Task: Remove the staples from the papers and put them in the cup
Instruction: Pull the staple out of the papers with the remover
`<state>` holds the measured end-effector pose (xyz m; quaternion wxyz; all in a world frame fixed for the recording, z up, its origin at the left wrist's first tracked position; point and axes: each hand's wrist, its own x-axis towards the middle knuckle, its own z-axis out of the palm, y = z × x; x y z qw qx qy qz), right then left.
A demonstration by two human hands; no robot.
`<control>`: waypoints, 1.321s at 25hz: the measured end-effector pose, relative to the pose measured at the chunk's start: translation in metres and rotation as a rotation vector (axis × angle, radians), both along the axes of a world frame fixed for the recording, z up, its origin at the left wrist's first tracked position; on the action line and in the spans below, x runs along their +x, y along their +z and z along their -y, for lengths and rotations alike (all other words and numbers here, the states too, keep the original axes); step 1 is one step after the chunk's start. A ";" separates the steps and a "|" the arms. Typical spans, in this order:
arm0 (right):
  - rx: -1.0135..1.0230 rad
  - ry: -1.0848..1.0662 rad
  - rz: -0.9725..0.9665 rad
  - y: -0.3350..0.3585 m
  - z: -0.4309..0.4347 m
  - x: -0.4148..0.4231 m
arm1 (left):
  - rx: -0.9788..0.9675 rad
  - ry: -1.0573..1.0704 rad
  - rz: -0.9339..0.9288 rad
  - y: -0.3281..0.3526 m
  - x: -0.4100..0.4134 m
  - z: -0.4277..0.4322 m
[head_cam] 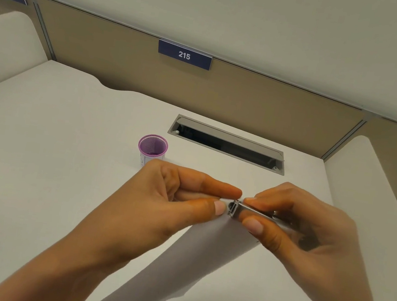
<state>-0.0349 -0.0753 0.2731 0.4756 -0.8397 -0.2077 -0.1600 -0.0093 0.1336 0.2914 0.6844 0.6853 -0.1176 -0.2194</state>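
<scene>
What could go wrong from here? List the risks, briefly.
The staple remover in the right hand sits right at the corner the left hand pinches; a hard pull may tear the papers.
The papers are held off the desk, apart from the cup, so a freed staple could fall and get lost.

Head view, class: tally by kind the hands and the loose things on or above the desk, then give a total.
hands: 2, the left hand and the right hand
purple cup: 1
sheaf of papers: 1
metal tool: 1
Total: 5
</scene>
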 end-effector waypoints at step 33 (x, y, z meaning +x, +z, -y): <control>0.352 -0.350 -0.138 -0.025 0.000 0.001 | 0.007 0.082 -0.062 -0.017 0.008 0.004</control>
